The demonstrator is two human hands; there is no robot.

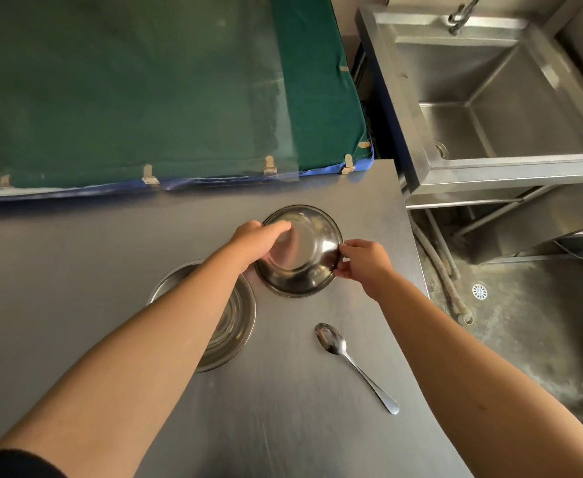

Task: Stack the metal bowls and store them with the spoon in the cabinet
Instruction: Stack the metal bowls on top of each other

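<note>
A small metal bowl (305, 257) is tilted toward me near the far middle of the steel counter (283, 408). My left hand (257, 239) grips its left rim, fingers reaching inside. At the right rim my right hand (362, 258) pinches the edge. A second, wider metal bowl (233, 326) rests upright on the counter to the near left, partly hidden under my left forearm. A metal spoon (348, 360) lies on the counter to the near right, bowl end toward the far side, handle pointing near right. No cabinet is in view.
A green cloth-covered surface (138, 91) borders the counter's far edge. A deep steel sink (511, 108) with a tap stands at the far right. Right of the counter's edge is a stained floor with a drain (480, 291) and hoses (445, 284).
</note>
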